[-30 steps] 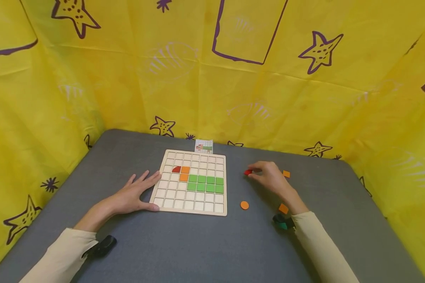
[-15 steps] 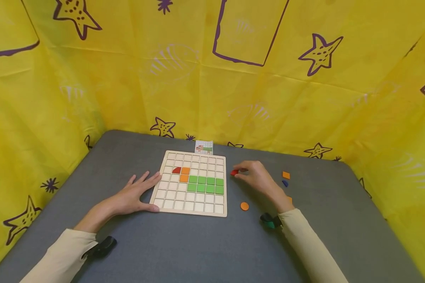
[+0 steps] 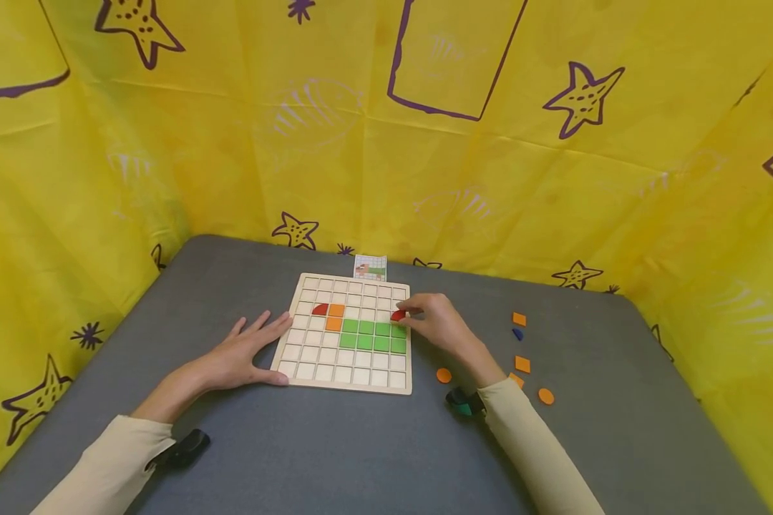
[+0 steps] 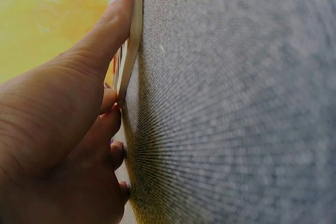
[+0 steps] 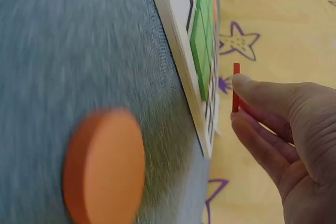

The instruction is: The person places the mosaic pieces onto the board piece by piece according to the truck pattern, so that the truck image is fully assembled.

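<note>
The left hand lies fingers spread against the left edge of the board, seemingly to steady it, while the right hand pinches a red piece above the board's right side — probably fingertip-held to clear the green squares.

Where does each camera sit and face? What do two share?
Head: head-worn, facing forward and down over the board; left hand, right hand, sleeves show.
Left wrist: wrist-worn, facing the board's edge; left hand shows.
Right wrist: wrist-worn, facing the pinched red piece; right hand shows.
Shared: head and right wrist show that piece.
</note>
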### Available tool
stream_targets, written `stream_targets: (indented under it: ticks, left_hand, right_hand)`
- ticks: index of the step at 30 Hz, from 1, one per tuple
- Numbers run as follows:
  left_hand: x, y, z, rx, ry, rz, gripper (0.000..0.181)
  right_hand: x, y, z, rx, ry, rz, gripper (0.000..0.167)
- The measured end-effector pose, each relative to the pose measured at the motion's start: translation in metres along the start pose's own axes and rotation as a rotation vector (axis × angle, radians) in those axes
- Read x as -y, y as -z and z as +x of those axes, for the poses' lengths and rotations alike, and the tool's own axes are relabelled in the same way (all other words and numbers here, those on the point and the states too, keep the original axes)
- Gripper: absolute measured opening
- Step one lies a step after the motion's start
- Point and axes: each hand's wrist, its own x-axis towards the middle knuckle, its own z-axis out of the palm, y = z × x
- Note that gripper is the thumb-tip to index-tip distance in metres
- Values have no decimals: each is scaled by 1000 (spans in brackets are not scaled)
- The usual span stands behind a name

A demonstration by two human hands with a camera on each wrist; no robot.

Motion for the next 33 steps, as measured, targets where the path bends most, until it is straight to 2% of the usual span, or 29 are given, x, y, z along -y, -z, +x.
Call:
stream_targets:
  ticks: [13, 20, 33]
  left_hand:
    - [-1, 1, 1, 7, 12, 21, 114]
    - [-1, 1, 1, 10, -8, 27, 112]
    - [-3, 2, 0, 19, 4, 10, 111]
  right_hand:
    - [29, -23, 25, 50, 92, -16, 22]
    - [45, -39, 39, 98, 82, -42, 24]
    - [69, -66, 61, 133, 72, -54, 25]
